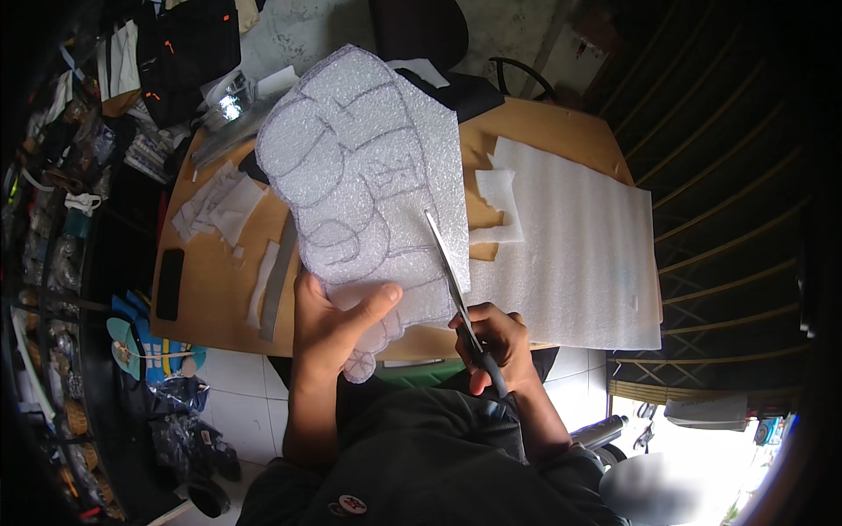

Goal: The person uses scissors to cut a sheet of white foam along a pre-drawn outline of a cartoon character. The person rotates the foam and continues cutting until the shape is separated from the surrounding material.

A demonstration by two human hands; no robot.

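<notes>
A white foam sheet (368,188) with a dark-drawn outline of rounded shapes is held up over the table. My left hand (338,329) grips its lower left edge, thumb on top and fingers hidden underneath. The left side and the narrow bottom end follow the drawn curve; on the right a plain strip (447,188) lies outside the line. My right hand (502,342) is closed round the dark handles of a pair of scissors (449,273). One blade lies over the sheet near its lower right line; whether the other is beneath cannot be seen.
On the wooden table (561,131), a large foam sheet (579,254) lies to the right, with foam offcuts (224,206) and a black phone (170,285) to the left. A dark chair (419,31) stands beyond. Crowded shelves (70,263) line the left side.
</notes>
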